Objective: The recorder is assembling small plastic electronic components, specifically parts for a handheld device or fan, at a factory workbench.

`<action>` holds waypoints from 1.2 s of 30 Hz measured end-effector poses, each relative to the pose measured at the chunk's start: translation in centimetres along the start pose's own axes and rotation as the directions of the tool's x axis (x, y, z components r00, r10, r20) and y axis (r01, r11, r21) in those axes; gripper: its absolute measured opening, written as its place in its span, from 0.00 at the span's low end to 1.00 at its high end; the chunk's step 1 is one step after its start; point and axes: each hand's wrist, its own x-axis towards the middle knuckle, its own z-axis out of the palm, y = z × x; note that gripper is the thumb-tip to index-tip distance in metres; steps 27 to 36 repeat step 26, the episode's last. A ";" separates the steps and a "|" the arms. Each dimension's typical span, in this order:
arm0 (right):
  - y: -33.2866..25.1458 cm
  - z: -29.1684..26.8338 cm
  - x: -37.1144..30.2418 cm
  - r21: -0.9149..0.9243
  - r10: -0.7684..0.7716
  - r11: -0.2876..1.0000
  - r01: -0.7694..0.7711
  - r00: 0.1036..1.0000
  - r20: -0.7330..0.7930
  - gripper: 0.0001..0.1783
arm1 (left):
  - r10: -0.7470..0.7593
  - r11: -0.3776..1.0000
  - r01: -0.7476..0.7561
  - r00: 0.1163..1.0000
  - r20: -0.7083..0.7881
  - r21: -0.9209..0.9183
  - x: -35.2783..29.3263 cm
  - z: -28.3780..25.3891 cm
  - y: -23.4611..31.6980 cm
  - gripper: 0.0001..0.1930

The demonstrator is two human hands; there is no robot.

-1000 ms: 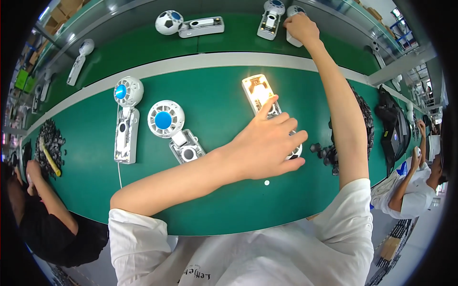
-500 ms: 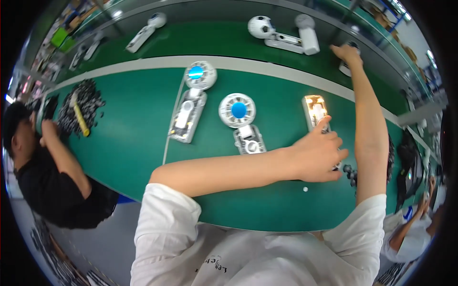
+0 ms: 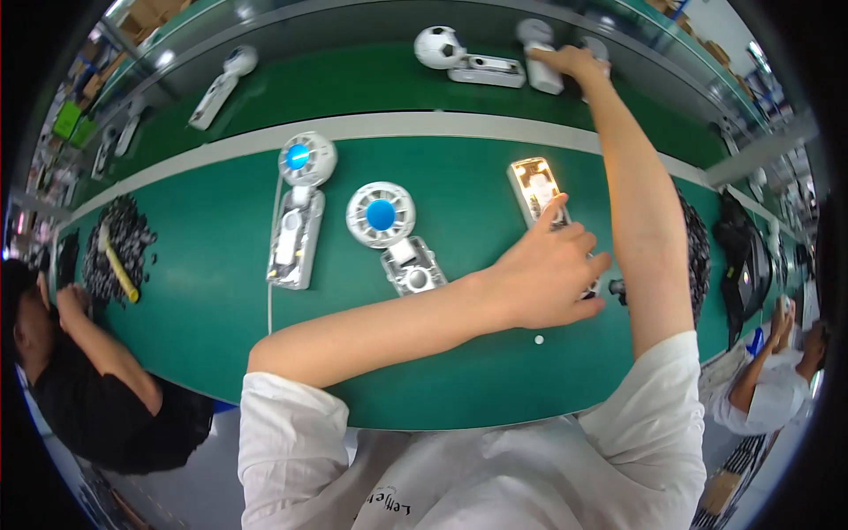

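Observation:
My left hand (image 3: 552, 269) lies over the lower part of a white handle-shaped device (image 3: 533, 181) with glowing warm lights. Its index finger touches the device, the other fingers spread, and the palm hides the lower end. My right arm reaches to the far green surface. There my right hand (image 3: 574, 64) stretches its fingers to a white handheld device (image 3: 544, 76) with a round top. Behind this hand another white device (image 3: 594, 44) is partly covered. Two opened handheld fans with blue centres, a nearer fan (image 3: 381, 215) and a farther fan (image 3: 299, 221), lie left of my left hand.
On the far surface lie a football-patterned device (image 3: 439, 48) and a white device (image 3: 215, 97). Dark small parts (image 3: 124, 238) with a yellow tool (image 3: 117, 265) are piled left; another dark pile (image 3: 696, 256) lies right. A person (image 3: 97, 389) works at left, another (image 3: 764, 380) at right.
The whole view has shifted and tilted. My right hand has come closer to the round-topped white device on its left. My left hand stays on the lit device.

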 end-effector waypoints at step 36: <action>13.1 -1.2 4.1 0.650 -0.154 0.760 -0.006 0.970 0.189 0.32 | 0.013 0.999 -0.011 0.998 0.054 -0.044 0.2 0.7 0.1 0.21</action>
